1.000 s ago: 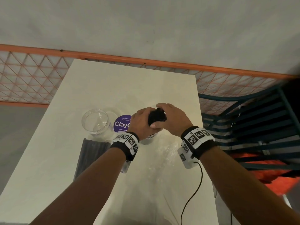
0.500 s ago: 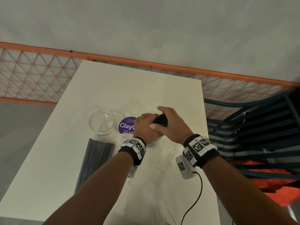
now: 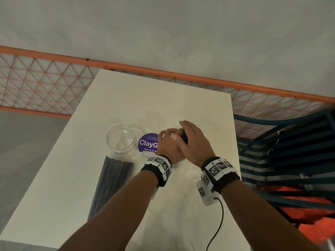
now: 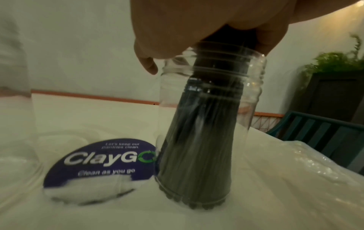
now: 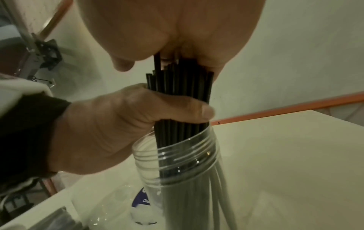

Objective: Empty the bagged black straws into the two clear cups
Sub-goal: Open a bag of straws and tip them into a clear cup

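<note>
Looking down from the head view, both hands meet at the middle of the white rectangular table (image 3: 181, 105): the left hand (image 3: 167, 145) curls its fingers round a bundle of thin black plastic straws (image 3: 184, 138), while the right hand (image 3: 194, 142) lies over the top of them, fingers fairly straight and lightly spread. Left of centre stands an empty clear threaded plastic cup (image 3: 122, 142), and below it lies a second, bagged pack of black straws (image 3: 110, 183), untouched; a round purple "ClayGo" sticker (image 3: 147, 144) sits between cup and hands. In the left wrist view, the clear cup being filled (image 4: 208, 124) occupies the centre, straw bottoms fanned against its base and drawn narrow toward the rim, with crinkled clear plastic (image 4: 295, 163) lying at lower right. In the right wrist view, the left hand's fingers (image 5: 177, 109) wrap the bundle just above the cup's rim (image 5: 177, 149), and the right palm (image 5: 177, 31) bears on the uneven straw tops (image 5: 177, 74); where the right fingertips sit I cannot tell. The cup looks light and top-heavy to me, so an off-centre push could tip it, and letting go all at once may splay the straws over the rim. One pack and one cup remain.
</note>
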Demonstrator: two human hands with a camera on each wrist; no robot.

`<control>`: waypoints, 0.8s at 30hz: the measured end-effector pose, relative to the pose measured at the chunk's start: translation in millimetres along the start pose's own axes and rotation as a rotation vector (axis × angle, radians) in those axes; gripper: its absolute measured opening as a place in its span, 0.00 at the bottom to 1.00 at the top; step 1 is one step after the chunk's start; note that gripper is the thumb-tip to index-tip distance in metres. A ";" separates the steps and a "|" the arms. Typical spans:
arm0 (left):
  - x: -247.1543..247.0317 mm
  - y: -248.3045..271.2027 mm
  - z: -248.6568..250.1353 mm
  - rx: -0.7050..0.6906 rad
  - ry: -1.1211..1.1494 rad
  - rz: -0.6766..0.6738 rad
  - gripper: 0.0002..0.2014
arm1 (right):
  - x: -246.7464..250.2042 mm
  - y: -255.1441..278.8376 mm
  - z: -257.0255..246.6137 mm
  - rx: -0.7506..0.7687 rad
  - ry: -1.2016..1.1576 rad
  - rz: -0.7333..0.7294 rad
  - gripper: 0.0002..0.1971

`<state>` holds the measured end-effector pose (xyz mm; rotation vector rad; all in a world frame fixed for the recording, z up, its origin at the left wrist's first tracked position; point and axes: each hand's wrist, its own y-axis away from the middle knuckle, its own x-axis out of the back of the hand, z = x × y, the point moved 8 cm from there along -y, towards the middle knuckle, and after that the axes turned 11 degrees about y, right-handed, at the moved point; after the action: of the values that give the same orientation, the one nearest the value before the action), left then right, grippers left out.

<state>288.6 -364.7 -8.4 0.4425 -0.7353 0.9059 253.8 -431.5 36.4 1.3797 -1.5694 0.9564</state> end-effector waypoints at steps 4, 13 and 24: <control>-8.1 -2.2 -0.1 -0.024 -0.030 -0.037 0.29 | -0.9 1.0 9.2 -0.094 0.088 0.012 0.35; -3.4 1.5 -1.2 0.026 -0.042 0.041 0.25 | 0.8 3.8 8.5 -0.052 -0.001 0.081 0.29; -5.0 -1.5 -2.9 0.042 0.006 -0.019 0.32 | -4.0 4.6 18.1 -0.118 0.108 0.019 0.34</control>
<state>289.0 -366.5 -14.1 0.4829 -0.7065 0.9057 247.8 -446.2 25.8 1.2138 -1.5351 0.9190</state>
